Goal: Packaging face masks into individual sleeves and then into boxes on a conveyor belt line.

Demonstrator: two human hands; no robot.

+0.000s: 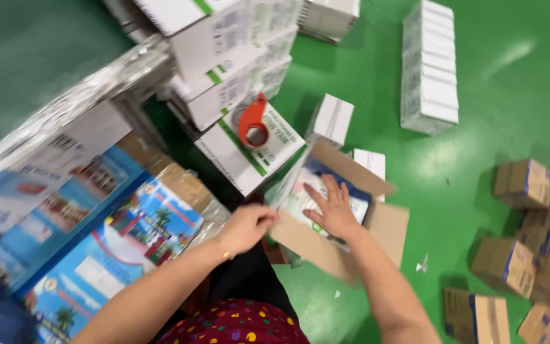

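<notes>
The cardboard box [345,223] sits open on the green floor [479,127] by the person's knees, part-filled with packets [303,197], its flaps unsealed; the left hand [246,226] pinches the near flap, the right hand [333,210] presses flat, fingers spread, on the contents.

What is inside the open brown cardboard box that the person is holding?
Inside the open cardboard box lies a white and blue packet, blurred. The right hand presses flat on it; the left hand grips the box's edge. Anything beneath the packet is covered.
</notes>
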